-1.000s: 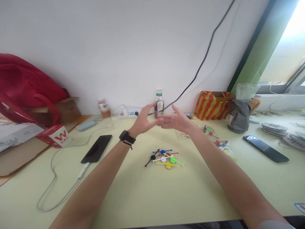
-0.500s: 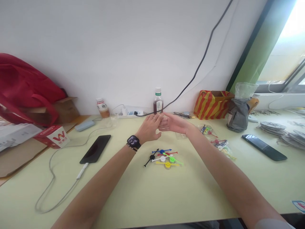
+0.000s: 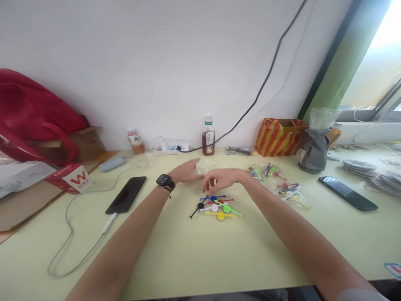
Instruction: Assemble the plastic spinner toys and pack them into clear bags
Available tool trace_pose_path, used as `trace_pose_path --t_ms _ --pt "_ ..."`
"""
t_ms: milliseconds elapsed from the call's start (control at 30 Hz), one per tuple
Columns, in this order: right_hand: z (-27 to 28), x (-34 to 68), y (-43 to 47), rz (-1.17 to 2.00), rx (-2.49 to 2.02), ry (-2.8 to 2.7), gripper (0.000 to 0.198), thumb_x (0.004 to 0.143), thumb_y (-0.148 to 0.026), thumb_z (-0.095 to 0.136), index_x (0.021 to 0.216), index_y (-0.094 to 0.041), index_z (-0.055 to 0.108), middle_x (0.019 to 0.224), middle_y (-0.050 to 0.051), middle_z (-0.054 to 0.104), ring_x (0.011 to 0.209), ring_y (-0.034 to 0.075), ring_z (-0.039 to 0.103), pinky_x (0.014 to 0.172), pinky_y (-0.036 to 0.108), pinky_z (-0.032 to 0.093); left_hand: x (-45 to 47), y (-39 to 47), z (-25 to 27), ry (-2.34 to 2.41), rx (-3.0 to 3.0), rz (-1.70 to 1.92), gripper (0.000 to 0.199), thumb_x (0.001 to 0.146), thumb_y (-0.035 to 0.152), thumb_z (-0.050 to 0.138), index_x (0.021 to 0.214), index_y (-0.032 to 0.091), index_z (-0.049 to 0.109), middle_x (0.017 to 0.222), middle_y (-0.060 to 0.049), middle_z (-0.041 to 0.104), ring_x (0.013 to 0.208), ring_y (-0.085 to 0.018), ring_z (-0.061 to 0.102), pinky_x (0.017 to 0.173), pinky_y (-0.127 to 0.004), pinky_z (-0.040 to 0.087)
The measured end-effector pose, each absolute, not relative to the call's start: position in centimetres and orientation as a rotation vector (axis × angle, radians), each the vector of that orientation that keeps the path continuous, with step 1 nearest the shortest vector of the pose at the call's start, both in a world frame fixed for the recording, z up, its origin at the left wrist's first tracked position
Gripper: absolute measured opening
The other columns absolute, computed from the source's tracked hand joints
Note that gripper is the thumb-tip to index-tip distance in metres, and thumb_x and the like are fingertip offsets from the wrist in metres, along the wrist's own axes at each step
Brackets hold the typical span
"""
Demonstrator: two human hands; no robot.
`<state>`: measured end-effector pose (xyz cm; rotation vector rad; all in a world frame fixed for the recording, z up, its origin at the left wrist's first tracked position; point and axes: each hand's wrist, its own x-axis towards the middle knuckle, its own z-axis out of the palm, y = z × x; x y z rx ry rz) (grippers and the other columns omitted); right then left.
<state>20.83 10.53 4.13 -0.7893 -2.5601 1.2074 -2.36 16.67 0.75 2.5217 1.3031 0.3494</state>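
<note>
My left hand (image 3: 187,170), with a black watch on its wrist, is stretched out over the table, fingers extended. Beside its fingertips lies a crumpled clear plastic bag (image 3: 203,167); whether they touch is unclear. My right hand (image 3: 222,179) hovers just behind a cluster of arrow spinners, its fingers bent downward and apart, with nothing visible in them. Lying close together are a black spinner (image 3: 200,206), a blue spinner (image 3: 213,198), a white spinner (image 3: 214,207), a green spinner (image 3: 227,208), a yellow spinner (image 3: 221,216) and a red spinner (image 3: 226,202), partly covered.
Bagged spinners (image 3: 290,193) lie right of my right forearm. A dark bottle (image 3: 208,138) stands by the wall beside a power strip (image 3: 173,146). On the left is a charging phone (image 3: 126,195); another dark phone-like device (image 3: 347,194) lies right, near a striped bag (image 3: 278,137).
My hands were together near the bottle and have come apart. The left moved left and down, the right came nearer the spinners. The clear bag now shows between them.
</note>
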Motion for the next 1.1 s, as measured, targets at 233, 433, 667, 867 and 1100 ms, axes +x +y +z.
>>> trace_pose_path --t_ms 233,433,667,867,1100 --pt "4.5 16.5 6.9 0.864 -0.646 -2.870 0.022 0.073 -0.031 0.088 0.094 -0.025 0.082 0.100 0.003 0.072 0.085 0.019 0.062 0.067 0.026 0.044 -2.6 17.2 0.2 1.203 2.461 0.379 0.100 0.074 0.071 0.071 0.155 0.018 0.044 0.117 -0.015 0.068 0.104 -0.034 0.065 0.091 -0.042 0.048" --pt "4.2 14.3 4.1 0.651 -0.769 -2.961 0.012 0.080 -0.008 0.069 0.074 -0.018 0.068 0.088 0.004 0.069 0.080 0.019 0.060 0.059 0.027 0.037 -2.5 17.4 0.3 1.096 2.394 0.398 0.094 0.074 0.068 0.074 0.149 0.018 0.048 0.115 -0.012 0.068 0.089 -0.026 0.066 0.079 -0.037 0.051" --pt "7.7 17.9 6.7 0.955 -0.629 -2.322 0.008 0.093 -0.025 0.062 0.099 -0.021 0.061 0.092 0.002 0.067 0.078 0.017 0.061 0.068 0.029 0.051 -2.3 17.2 1.5 0.942 2.313 0.442 0.057 0.078 0.052 0.073 0.123 0.018 0.065 0.114 -0.009 0.069 0.101 -0.030 0.065 0.087 -0.039 0.052" --pt "8.6 23.9 10.9 0.853 -0.801 -1.661 0.029 0.086 -0.045 0.076 0.100 -0.022 0.064 0.087 0.004 0.072 0.075 0.018 0.068 0.072 0.033 0.058 -2.0 16.5 2.4 0.933 2.201 0.427 0.060 0.078 0.056 0.076 0.125 0.021 0.063 0.108 -0.008 0.069 0.099 -0.028 0.066 0.085 -0.038 0.052" --pt "7.8 27.2 12.3 0.884 -0.895 -1.552 0.036 0.074 -0.048 0.088 0.087 -0.019 0.069 0.089 0.007 0.076 0.083 0.021 0.075 0.082 0.036 0.063 -1.8 15.6 3.2 0.729 1.939 0.411 0.045 0.087 0.044 0.068 0.126 0.022 0.064 0.112 -0.008 0.066 0.107 -0.025 0.063 0.088 -0.035 0.052"
